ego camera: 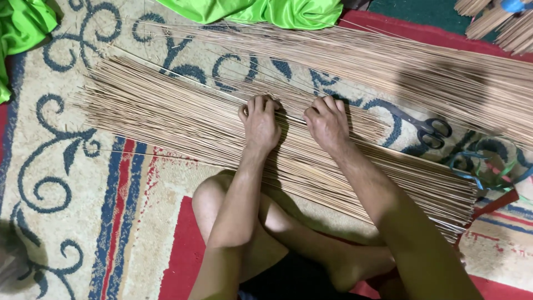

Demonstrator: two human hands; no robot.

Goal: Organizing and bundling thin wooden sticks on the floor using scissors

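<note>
Your fingers [261, 102] curl down into the flat layer of thin tan sticks [166, 119], so their tips and whatever they pinch are hidden. The far band of long pale sticks [444, 72] runs off the right edge. The bright green satin cloth [261, 11] is cut by the top edge. Black-handled scissors [425, 129] lie partly under stick ends.

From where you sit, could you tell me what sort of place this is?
Probably a home floor used for handcraft: a patterned carpet, a spread of thin sticks under both hands, scissors and green cloth nearby.
</note>
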